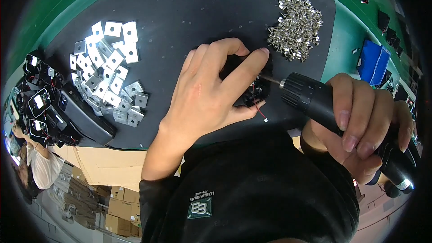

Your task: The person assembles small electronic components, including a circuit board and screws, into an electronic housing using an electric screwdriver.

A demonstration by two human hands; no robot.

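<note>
My left hand (204, 87) is wrapped over a small black plastic part (258, 91) on the dark mat, its fingers hiding much of it. A short red-and-black wire with a white connector (265, 119) hangs from the part's near side. In my right hand (366, 119) is a black electric screwdriver (310, 96), held level with its chuck toward the left. The thin bit (270, 79) reaches the part beside my left thumb; whether it sits in a screw is too small to tell.
Loose silver screws (297, 24) lie heaped at the far right of the black mat (202, 0). Square metal plates with holes (110, 69) are piled on the left. Black housings (42, 99) crowd the left edge. A blue box (373, 63) stands at right; cardboard boxes (121, 211) are below left.
</note>
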